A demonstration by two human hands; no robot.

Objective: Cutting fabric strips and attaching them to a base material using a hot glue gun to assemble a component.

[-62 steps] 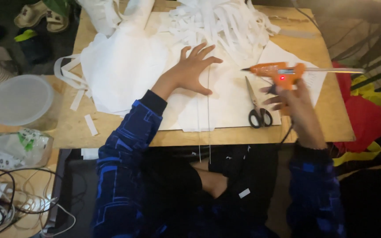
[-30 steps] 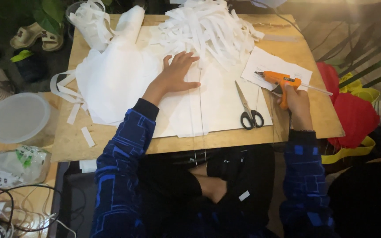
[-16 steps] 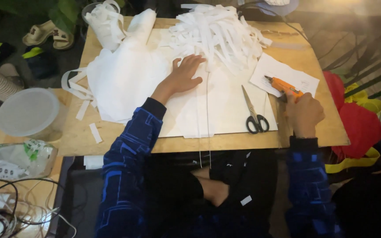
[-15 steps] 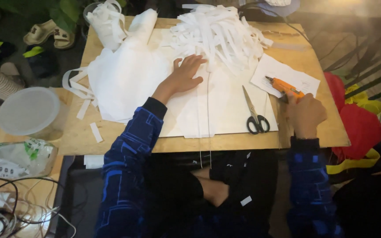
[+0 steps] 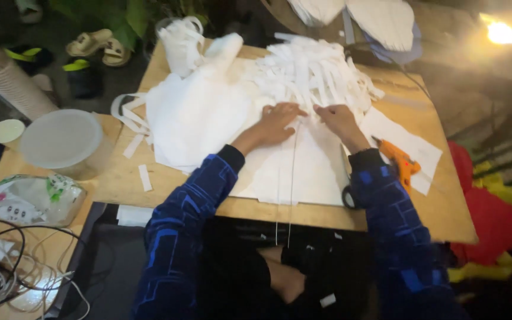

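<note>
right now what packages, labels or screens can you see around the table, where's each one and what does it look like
Plastic bag: on the side surface at far left, crumpled, clear and white with green and pink print.
Lidded tub: just behind the bag, round, translucent white, no label showing.
Stack of cups: left edge, a tall ribbed column, pale.
No screens or signs in view. Both hands press on white paper strips mid-table, touching none of these.

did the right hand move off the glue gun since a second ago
Yes. The right hand has let go of the orange glue gun, which lies on the table, and moved left across the white sheet to the paper strips, beside the left hand.
</note>
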